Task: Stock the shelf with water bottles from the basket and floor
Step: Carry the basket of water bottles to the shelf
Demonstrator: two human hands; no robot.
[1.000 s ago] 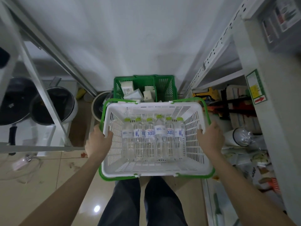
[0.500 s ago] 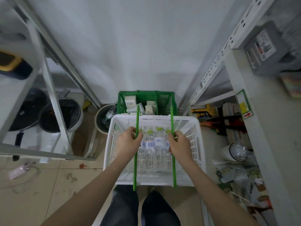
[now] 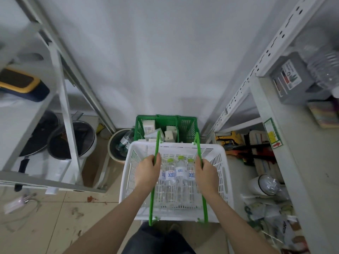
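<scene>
A white plastic basket (image 3: 219,182) with two green handles hangs in front of me, low in the aisle. Inside it lie several clear water bottles (image 3: 175,177) with green caps and blue-white labels. My left hand (image 3: 148,171) is closed around the left green handle (image 3: 153,186). My right hand (image 3: 206,173) grips the right green handle (image 3: 202,195). Another water bottle (image 3: 124,141) lies in a round tub on the floor to the left of the basket. The white metal shelf (image 3: 264,114) stands on my right.
A green basket (image 3: 185,125) with white boxes sits against the back wall. A left rack (image 3: 62,99) holds pots and pans (image 3: 73,140). The right shelf carries tools (image 3: 238,145), a grey box (image 3: 291,79) and bagged goods. My legs are below the basket.
My hands left the basket's sides, raised the green handles over the bottles and closed on them. The view has tilted up a little since half a second ago.
</scene>
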